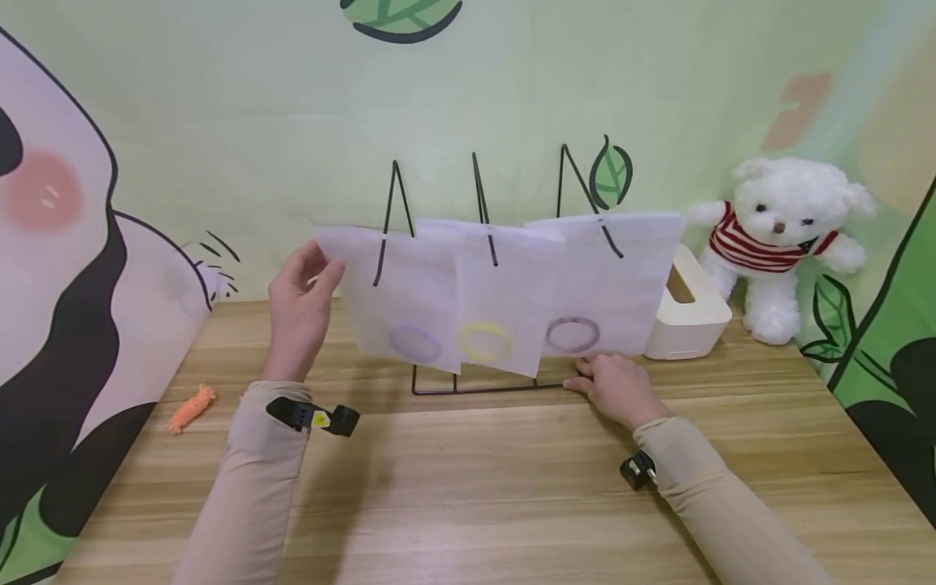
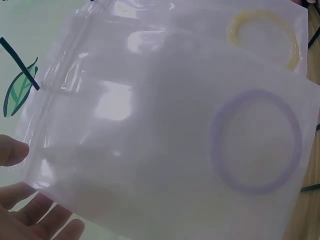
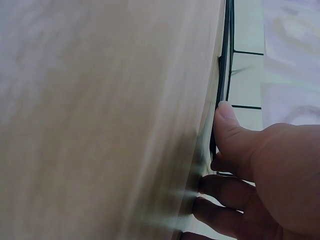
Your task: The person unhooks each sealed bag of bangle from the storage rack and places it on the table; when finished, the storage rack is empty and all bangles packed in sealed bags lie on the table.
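- Head view, nearest: left sleeve [image 1: 256, 487] and right sleeve [image 1: 724, 504], beige, above a wood-grain table [image 1: 475, 504].
- Centre: black wire rack [image 1: 490, 391]; on its prongs hang three overlapping translucent bags: left bag [image 1: 398, 284], purple ring mark; middle bag [image 1: 508, 284], yellow ring mark; right bag [image 1: 614, 276], dark ring mark.
- Left hand [image 1: 300, 305]: at the left bag's upper left corner.
- Right hand [image 1: 621, 390]: thumb and forefinger bent about the rack's base, near right corner.
- Far right: white box [image 1: 691, 325], partly behind the right bag; plush bear [image 1: 782, 244]. Left: small orange item [image 1: 192, 409].
- Left wrist view: thumb and fingers parted, fingers at the bag's edge; no pinch apparent.
- Right wrist view: thumb tip on the base rail.
- Risk, as judged: a tug on the left bag could tear its hole or slide it off the prong; slack in the right hand could let the rack tip.
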`<state>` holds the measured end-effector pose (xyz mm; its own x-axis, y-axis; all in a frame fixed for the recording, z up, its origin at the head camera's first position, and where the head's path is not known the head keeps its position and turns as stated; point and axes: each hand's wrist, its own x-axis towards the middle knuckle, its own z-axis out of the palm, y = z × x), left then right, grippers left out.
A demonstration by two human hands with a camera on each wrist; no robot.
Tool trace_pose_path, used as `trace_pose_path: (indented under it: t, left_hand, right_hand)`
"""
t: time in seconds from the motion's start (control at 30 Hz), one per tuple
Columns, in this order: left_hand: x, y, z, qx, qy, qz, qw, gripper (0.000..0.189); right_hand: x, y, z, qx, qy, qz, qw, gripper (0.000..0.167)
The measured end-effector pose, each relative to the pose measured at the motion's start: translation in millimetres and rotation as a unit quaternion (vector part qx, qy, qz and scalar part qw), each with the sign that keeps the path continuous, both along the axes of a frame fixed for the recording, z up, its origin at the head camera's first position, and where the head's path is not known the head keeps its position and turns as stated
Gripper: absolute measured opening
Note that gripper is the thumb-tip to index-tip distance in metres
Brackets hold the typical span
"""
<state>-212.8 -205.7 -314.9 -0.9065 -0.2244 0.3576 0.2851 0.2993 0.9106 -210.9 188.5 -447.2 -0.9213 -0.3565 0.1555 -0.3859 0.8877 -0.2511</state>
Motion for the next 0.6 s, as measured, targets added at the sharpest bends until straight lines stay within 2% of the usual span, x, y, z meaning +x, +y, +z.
trace_pose_path:
  t: [0.27, 0.6]
  left_hand:
    - [2.4, 1.1, -0.7, 0.016, 0.026, 0.01, 0.9995, 0.037]
    - [5.1, 0.0, 1.8, 0.047, 0.07, 0.0, 0.9964, 0.026]
  right_hand:
    - [0.2, 0.4, -0.1, 0.009, -0.005, 0.004, 0.9999, 0.025]
    - [0.0, 0.6, -0.5, 0.01, 0.0, 0.002, 0.9999, 0.025]
